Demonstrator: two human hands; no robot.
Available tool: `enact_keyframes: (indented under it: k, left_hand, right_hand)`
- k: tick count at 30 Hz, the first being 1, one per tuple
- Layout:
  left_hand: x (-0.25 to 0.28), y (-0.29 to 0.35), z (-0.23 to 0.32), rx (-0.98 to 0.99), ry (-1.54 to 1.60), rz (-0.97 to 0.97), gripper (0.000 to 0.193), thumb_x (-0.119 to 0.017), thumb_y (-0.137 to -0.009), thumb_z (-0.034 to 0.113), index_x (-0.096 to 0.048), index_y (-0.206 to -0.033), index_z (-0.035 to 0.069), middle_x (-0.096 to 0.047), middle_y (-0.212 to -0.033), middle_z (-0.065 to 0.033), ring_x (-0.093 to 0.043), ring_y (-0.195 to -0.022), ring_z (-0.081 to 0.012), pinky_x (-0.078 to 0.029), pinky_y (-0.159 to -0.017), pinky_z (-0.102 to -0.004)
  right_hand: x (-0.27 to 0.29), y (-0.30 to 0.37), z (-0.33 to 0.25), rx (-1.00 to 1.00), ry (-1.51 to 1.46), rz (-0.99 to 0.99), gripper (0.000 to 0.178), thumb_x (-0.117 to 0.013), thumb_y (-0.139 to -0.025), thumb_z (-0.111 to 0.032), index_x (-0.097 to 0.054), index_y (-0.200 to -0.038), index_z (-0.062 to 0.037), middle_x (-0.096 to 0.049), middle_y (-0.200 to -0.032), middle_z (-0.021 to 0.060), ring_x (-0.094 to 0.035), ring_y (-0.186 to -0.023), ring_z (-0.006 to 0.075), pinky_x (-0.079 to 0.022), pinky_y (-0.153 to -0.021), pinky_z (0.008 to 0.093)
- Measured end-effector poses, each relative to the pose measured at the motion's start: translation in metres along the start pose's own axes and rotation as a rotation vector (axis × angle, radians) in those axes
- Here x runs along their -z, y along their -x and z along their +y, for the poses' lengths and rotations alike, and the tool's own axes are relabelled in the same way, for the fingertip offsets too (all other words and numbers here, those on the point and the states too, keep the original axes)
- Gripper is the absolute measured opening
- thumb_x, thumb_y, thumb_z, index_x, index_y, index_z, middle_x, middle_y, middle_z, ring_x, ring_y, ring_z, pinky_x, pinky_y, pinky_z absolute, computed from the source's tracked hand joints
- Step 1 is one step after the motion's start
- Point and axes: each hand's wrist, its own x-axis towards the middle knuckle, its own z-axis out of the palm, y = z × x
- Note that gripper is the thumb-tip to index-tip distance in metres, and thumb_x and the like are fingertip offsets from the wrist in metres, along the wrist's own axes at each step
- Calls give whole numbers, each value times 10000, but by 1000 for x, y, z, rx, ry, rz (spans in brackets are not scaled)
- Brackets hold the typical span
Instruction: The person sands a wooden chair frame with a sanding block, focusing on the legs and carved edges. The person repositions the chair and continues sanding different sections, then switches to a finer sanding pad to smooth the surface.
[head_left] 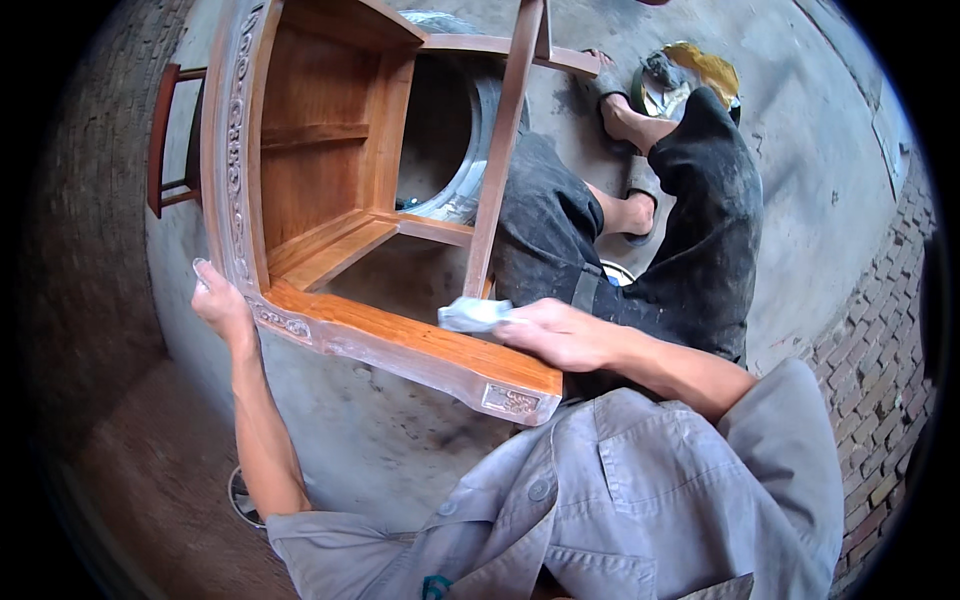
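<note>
A wooden furniture frame [400, 335] with carved edges lies tilted before me, orange-brown on its smooth faces and dusted pale along its outer sides. Around its carved left corner my left hand [224, 308] is closed, a pale wrapping on one raised fingertip. My right hand [560, 335] is closed on a folded whitish pad [474, 315], which rests on the top of the near leg. Whether the pad is cloth or abrasive sheet I cannot tell. Its back part is hidden under my fingers.
My legs [640, 250] stretch out at the right of the frame. Behind it stands a large round metal drum [480, 130]. A container with a yellow bag [705, 72] sits by my feet. A small red-brown stool [165, 140] stands left. Brick paving [875, 390] borders the concrete floor.
</note>
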Motion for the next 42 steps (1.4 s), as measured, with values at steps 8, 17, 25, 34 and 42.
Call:
enact_keyframes:
  k: [8, 17, 25, 34, 42]
  left_hand:
    - [-9, -7, -12, 30, 13, 7, 608, -438, -1036, 428, -597, -833, -122, -578, -648, -200, -490, -624, -303, -428, -673, -467]
    - [-5, -4, -6, 63, -11, -11, 604, -445, -1032, 438, -626, -853, -110, -610, -667, -170, -517, -641, -288, -439, -690, -454]
    - [-6, -7, -14, 66, -64, 18, 612, -448, -1026, 444, -641, -887, -119, -642, -707, -208, -579, -678, -308, -450, -713, -462]
    - [-1, -1, -6, 77, -30, -13, 594, -447, -1033, 422, -634, -874, -120, -634, -700, -200, -547, -656, -300, -450, -707, -455]
    - [-5, 0, -3, 40, 77, 5, 572, -452, -1029, 388, -626, -856, -129, -632, -698, -178, -537, -658, -280, -451, -710, -445]
  right_hand:
    - [7, -12, 3, -90, -74, -121, 420, -426, -1066, -357, -567, -1019, 36, -580, -834, 97, -492, -831, 151, -442, -815, 338]
    - [8, -26, -1, -44, 14, -158, 467, -403, -1072, -382, -560, -982, 49, -624, -862, 187, -526, -793, 205, -459, -798, 384]
    - [6, -27, -8, -32, 39, -155, 457, -416, -1067, -379, -586, -1011, 42, -631, -874, 193, -551, -796, 240, -464, -805, 390]
    - [7, -21, -7, -11, 102, -175, 438, -391, -1073, -347, -577, -1000, 43, -617, -851, 226, -558, -780, 274, -470, -791, 405]
    - [6, -13, -2, -36, 103, -105, 442, -387, -1073, -359, -582, -1055, 37, -623, -841, 231, -585, -772, 256, -482, -797, 409]
